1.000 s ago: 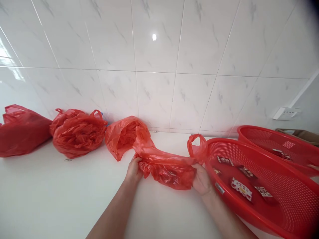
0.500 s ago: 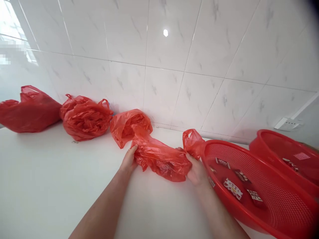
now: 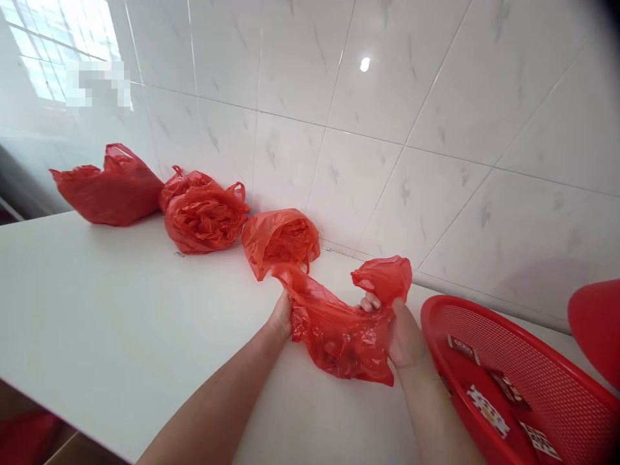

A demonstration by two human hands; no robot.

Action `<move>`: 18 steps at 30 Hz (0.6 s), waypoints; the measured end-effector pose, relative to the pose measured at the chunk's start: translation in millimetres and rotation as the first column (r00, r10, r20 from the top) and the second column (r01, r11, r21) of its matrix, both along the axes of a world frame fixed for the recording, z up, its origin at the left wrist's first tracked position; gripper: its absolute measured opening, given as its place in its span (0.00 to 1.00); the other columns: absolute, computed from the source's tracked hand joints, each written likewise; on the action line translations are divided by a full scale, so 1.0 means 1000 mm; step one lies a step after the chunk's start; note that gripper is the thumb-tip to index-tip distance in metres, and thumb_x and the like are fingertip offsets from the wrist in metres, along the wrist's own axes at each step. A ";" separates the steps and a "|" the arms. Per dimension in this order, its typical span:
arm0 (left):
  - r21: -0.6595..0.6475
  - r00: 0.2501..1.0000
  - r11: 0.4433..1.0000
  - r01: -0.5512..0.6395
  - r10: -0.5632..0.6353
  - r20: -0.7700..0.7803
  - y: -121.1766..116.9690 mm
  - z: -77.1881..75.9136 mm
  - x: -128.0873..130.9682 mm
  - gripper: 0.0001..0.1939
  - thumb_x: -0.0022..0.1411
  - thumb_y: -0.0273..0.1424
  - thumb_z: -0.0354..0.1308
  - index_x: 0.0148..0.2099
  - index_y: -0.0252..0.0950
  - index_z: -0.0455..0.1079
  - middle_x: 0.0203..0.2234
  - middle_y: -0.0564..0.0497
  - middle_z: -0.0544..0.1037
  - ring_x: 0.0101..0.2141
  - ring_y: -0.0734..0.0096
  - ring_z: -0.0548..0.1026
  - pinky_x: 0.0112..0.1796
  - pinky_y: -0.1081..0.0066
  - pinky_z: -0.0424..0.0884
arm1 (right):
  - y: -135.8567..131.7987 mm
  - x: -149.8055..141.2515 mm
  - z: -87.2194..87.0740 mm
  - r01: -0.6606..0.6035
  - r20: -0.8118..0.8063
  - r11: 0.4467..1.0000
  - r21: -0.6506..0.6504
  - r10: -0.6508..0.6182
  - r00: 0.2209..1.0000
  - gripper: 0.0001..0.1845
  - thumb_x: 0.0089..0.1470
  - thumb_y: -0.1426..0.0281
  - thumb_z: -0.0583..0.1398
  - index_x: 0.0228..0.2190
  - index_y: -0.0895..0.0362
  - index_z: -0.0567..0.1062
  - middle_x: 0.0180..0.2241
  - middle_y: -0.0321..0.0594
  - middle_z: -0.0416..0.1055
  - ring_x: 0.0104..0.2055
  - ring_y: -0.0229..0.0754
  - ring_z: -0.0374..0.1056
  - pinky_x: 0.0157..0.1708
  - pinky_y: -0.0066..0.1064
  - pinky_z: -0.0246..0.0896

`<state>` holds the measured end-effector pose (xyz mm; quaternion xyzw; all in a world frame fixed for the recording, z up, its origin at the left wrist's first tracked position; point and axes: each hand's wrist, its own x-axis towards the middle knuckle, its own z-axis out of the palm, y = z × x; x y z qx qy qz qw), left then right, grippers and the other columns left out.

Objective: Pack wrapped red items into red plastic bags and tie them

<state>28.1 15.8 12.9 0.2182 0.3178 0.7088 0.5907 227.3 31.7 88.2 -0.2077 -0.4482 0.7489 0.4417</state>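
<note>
A thin red plastic bag [image 3: 339,336] stretches between my two hands over the white table [image 3: 310,420], with some dark small contents dimly visible through its lower part. My left hand [image 3: 281,314] closes on the bag's left end, its fingertips partly behind the plastic. On the other side my right hand [image 3: 400,329] grips the bag's right end, and a bunched part of the bag stands up above that fist. Just behind the held bag sits a crumpled red bag [image 3: 285,242], close to its left end.
Two more filled red bags, a crumpled bag [image 3: 206,216] and a bulky bag [image 3: 109,194], rest along the tiled wall [image 3: 290,84]. At the right stands a red mesh basket [image 3: 527,349] holding several small printed packets [image 3: 488,410]. Another red basket [image 3: 598,323] is beside it.
My view has swung left, so things appear further right. The bag's middle sags lower, and my right hand now grips below its bunched end.
</note>
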 end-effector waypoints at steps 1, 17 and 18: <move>0.018 0.999 0.999 0.030 -0.030 0.017 -0.001 0.001 -0.001 0.18 0.55 0.47 0.56 0.26 0.37 0.66 0.24 0.46 0.75 0.28 0.61 0.76 0.30 0.66 0.73 | 0.003 0.000 -0.004 0.027 0.048 0.999 -0.026 -0.026 0.998 0.15 0.46 0.60 0.64 0.20 0.54 0.66 0.23 0.34 0.64 0.29 0.38 0.64 0.36 0.34 0.64; -0.146 0.998 0.989 -0.005 0.014 0.065 0.008 -0.014 0.015 0.17 0.54 0.42 0.61 0.37 0.33 0.69 0.26 0.48 0.76 0.29 0.67 0.75 0.34 0.67 0.72 | 0.003 -0.017 -0.038 -0.218 0.099 0.945 -0.246 0.248 0.964 0.37 0.45 0.34 0.47 0.13 0.55 0.59 0.14 0.36 0.56 0.17 0.34 0.51 0.17 0.28 0.50; -0.139 0.999 0.990 0.001 0.006 0.049 0.007 -0.014 0.016 0.17 0.54 0.42 0.61 0.38 0.33 0.69 0.27 0.47 0.76 0.29 0.66 0.76 0.34 0.66 0.72 | -0.001 -0.021 -0.037 -0.199 0.134 0.953 -0.230 0.233 0.963 0.35 0.47 0.37 0.49 0.13 0.55 0.59 0.14 0.36 0.56 0.17 0.34 0.52 0.17 0.29 0.51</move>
